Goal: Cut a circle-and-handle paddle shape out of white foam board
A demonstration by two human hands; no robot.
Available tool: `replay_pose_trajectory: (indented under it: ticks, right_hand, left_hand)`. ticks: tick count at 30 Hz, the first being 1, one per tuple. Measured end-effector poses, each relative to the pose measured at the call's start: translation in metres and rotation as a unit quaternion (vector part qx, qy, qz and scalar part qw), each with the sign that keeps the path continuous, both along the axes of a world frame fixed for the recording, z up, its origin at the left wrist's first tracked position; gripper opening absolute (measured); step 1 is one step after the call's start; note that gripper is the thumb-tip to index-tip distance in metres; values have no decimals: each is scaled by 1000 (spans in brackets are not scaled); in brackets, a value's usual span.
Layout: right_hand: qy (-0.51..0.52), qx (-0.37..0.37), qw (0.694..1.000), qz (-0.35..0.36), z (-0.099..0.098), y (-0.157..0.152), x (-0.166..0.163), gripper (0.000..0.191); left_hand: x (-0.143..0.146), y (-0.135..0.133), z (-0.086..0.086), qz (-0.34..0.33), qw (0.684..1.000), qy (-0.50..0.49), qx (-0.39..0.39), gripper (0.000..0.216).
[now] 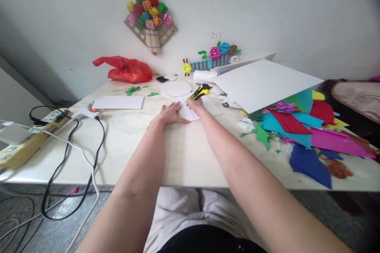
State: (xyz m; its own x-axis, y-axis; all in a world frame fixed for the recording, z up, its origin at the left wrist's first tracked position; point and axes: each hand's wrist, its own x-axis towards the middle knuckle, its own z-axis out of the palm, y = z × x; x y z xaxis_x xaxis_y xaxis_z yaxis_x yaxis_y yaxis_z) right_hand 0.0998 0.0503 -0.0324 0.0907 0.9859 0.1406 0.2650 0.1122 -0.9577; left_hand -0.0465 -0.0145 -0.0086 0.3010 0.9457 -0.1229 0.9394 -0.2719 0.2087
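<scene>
My right hand [196, 105] is closed around a yellow and black utility knife [200, 92], its body slanting up to the right. Under that hand lies a white board [212, 106] with a line or strip running across it. My left hand [171, 113] presses flat on the board's left side, fingers spread and thumb pointing toward the right hand. Just behind the hands is a white round disc [177, 88], partly overlapped by the board. The knife's blade tip is too small to make out.
A white rectangular card [118, 102] and green leaf cutouts [133, 90] lie left. A red plastic bag [126, 70] sits behind. At left, cables run from a power strip [32, 140]. Right, a large white sheet [265, 83] leans over coloured scraps [297, 126].
</scene>
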Motion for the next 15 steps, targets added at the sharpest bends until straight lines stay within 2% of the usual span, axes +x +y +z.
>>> replay_pose_trajectory:
  ticks: [15]
  right_hand:
    - [-27, 19, 999, -8, -8, 10, 2, 7]
  left_hand:
    - [-2, 3, -4, 3, 1000, -7, 5, 112]
